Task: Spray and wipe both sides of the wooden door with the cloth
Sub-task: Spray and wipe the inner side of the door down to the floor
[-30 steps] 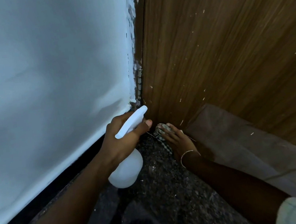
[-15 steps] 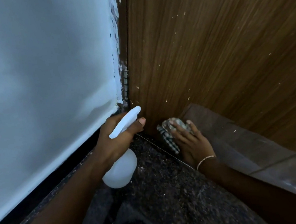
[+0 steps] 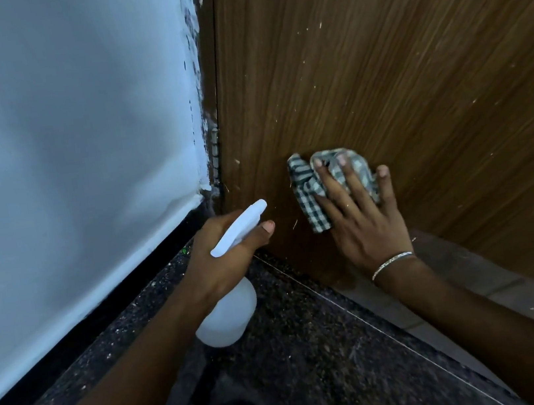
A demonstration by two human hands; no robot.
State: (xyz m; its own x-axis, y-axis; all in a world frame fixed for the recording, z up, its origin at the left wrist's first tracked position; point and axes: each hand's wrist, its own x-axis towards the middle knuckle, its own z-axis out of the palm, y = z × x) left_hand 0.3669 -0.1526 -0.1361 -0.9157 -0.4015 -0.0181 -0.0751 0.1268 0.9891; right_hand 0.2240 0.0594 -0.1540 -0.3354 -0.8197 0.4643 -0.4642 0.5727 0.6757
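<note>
Grips a bottle [image 3: 227, 315] in the left hand [image 3: 222, 261], fingers curled round the neck under the white spray head, nozzle aimed at the low corner of the door [image 3: 413, 76]. Presses the cloth [image 3: 309, 192] to the door with the right hand [image 3: 366, 229], fingers straight and spread, nothing pinched. Bunches the checked fabric under the fingertips, with a fold hanging out to the left. Puts the cloth low on the door face, near the hinge edge and not far above the floor [image 3: 298, 353].

Could go wrong in several ways, judging from here. Could lose the cloth from under a flat palm on a long stroke, pinned as it is by pressure alone. Could wet the right hand or the wall [image 3: 57, 129] instead of wood, given a nozzle so near both. Could skip the narrow strip beside the hinge [image 3: 215, 151], a poor fit for bunched cloth. Could smear the pale flecks rather than lift them, if wiped too dry. Cannot tell the bottle's fill, nor judge the door's other side.

Shows, from the left, a pale painted wall with ragged paint along its edge, a black skirting [image 3: 101, 307] below, then the hinge, then brown grained wood dotted with pale flecks. Shows dark speckled stone underfoot, and a lighter grey slab [image 3: 533, 301] at the right along the door's foot.
</note>
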